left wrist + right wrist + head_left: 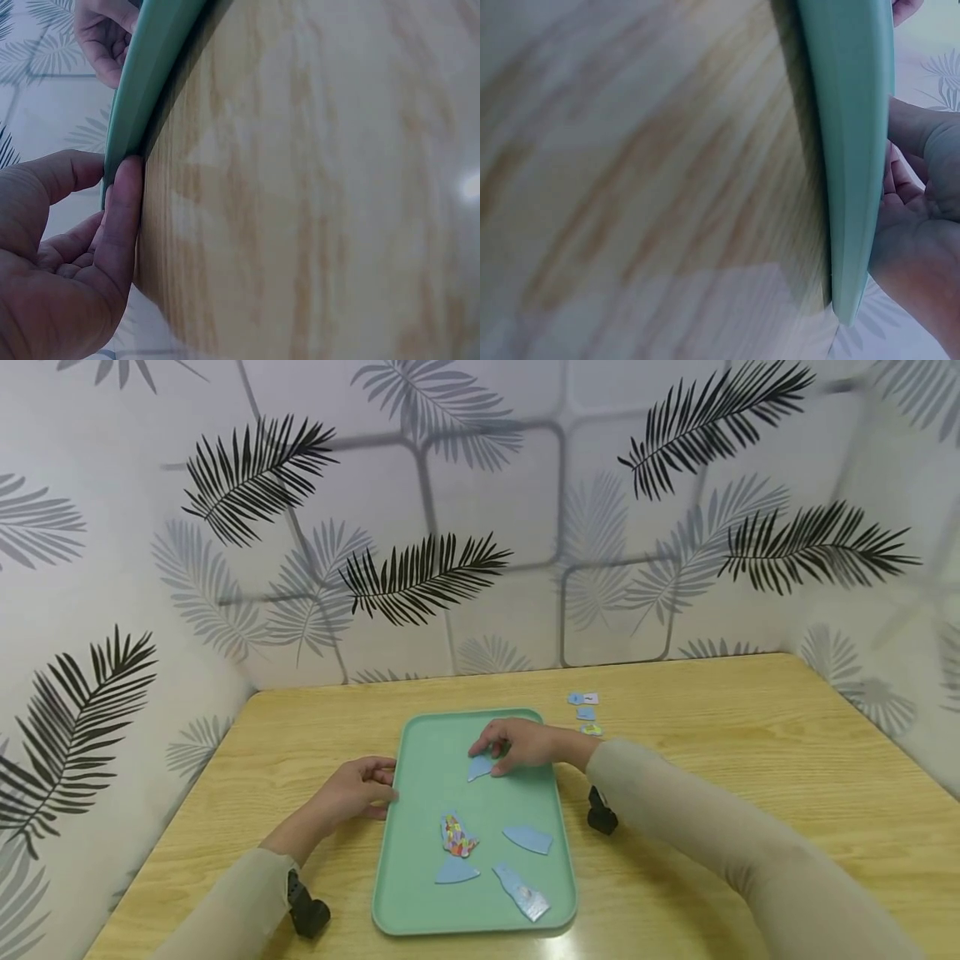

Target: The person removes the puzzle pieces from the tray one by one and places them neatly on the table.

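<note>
Five thin, flat pieces are in the mint-green, rounded rectangular tray (pixel 408 868), which lies on the yellowish wood-grain table (pixel 705 735). The right hand (pixel 522 742) reaches over the tray's right edge and pinches a light-blue, wedge-shaped piece (pixel 480 767) between thumb and fingers in the tray's far half; whether that piece touches the surface beneath, I cannot tell. The left hand (pixel 366 789) holds the tray's left edge, thumb and fingers bent at the rim. Nearer the person lies a multicoloured, patterned piece (pixel 457 837), with a light-blue, fan-shaped piece (pixel 456 871) just below it. To the right are a light-blue, curved-edged piece (pixel 528 838) and a long, light-blue piece with a paler, glossy end (pixel 517 888). Beyond the tray's far right corner, a short column of small blue, white and multicoloured pieces (pixel 586 714) sits on the table. A black device (pixel 307 910) is at the left wrist, another (pixel 602 814) below the right sleeve
</note>
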A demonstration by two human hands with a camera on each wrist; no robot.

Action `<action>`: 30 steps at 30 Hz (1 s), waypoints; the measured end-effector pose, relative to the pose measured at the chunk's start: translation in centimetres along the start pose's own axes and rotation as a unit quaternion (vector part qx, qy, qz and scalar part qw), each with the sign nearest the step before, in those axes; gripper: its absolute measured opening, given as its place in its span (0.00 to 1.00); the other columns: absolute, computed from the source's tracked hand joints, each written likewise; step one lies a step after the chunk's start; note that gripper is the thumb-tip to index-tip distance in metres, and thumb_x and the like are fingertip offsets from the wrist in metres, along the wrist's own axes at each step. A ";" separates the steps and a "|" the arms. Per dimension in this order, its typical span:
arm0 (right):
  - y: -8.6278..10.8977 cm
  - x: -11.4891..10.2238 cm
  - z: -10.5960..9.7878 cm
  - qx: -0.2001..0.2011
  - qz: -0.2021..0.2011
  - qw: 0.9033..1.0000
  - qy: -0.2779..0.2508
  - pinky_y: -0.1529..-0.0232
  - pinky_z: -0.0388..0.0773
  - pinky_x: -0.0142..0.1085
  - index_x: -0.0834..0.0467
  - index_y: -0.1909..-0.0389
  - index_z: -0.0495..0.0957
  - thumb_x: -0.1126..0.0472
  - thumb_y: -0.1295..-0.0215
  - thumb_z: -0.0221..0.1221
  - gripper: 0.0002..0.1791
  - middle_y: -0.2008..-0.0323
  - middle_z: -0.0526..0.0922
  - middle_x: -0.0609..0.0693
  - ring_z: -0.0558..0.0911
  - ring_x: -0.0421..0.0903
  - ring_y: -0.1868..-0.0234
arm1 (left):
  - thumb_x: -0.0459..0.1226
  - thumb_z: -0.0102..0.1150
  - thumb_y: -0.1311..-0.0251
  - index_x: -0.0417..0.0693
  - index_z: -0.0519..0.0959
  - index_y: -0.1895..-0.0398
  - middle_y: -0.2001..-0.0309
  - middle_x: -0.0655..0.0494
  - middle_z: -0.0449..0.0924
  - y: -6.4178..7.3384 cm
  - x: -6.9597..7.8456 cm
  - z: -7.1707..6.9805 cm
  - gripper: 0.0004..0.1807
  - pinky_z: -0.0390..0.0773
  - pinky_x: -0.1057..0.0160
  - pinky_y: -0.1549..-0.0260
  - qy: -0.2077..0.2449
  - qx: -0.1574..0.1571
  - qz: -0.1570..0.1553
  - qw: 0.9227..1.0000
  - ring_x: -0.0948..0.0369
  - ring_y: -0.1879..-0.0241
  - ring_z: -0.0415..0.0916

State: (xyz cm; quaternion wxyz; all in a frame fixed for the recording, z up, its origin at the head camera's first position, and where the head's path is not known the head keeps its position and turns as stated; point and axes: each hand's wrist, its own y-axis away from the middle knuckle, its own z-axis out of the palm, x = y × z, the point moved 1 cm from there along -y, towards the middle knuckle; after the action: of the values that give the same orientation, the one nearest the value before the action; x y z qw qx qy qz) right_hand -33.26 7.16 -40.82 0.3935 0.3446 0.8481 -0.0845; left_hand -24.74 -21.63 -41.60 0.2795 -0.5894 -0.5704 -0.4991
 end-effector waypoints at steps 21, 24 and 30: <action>-0.1 0.1 0.1 0.018 0.010 1.000 0.009 0.53 0.72 0.33 0.55 0.51 0.82 0.65 0.42 0.68 0.17 0.59 0.76 0.45 0.73 0.42 0.57 | 0.28 0.60 0.41 0.31 0.64 0.33 0.55 0.43 0.72 0.2 0.0 -0.2 0.32 0.83 0.56 0.63 0.005 0.000 0.005 1.000 0.57 0.60 0.75; 0.2 -0.1 0.1 0.026 0.021 0.999 -0.003 0.55 0.72 0.33 0.55 0.51 0.82 0.65 0.42 0.68 0.17 0.61 0.76 0.45 0.73 0.42 0.58 | 0.28 0.60 0.40 0.32 0.63 0.33 0.54 0.43 0.72 0.1 0.1 -0.2 0.32 0.83 0.56 0.63 0.006 -0.003 0.004 1.000 0.56 0.60 0.75; 1.1 -0.1 0.1 0.044 0.023 0.999 -0.016 0.54 0.73 0.34 0.57 0.50 0.82 0.66 0.43 0.68 0.18 0.60 0.78 0.46 0.74 0.42 0.59 | 0.28 0.61 0.41 0.31 0.64 0.33 0.55 0.44 0.72 0.0 -0.1 0.0 0.32 0.84 0.56 0.63 0.002 -0.009 0.006 1.000 0.57 0.60 0.75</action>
State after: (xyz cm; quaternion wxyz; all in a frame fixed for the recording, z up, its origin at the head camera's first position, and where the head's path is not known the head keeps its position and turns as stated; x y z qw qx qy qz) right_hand -32.41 7.92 -40.70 0.3931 0.3797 0.8291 -0.1177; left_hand -24.75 -21.69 -41.66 0.2788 -0.5942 -0.5618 -0.5035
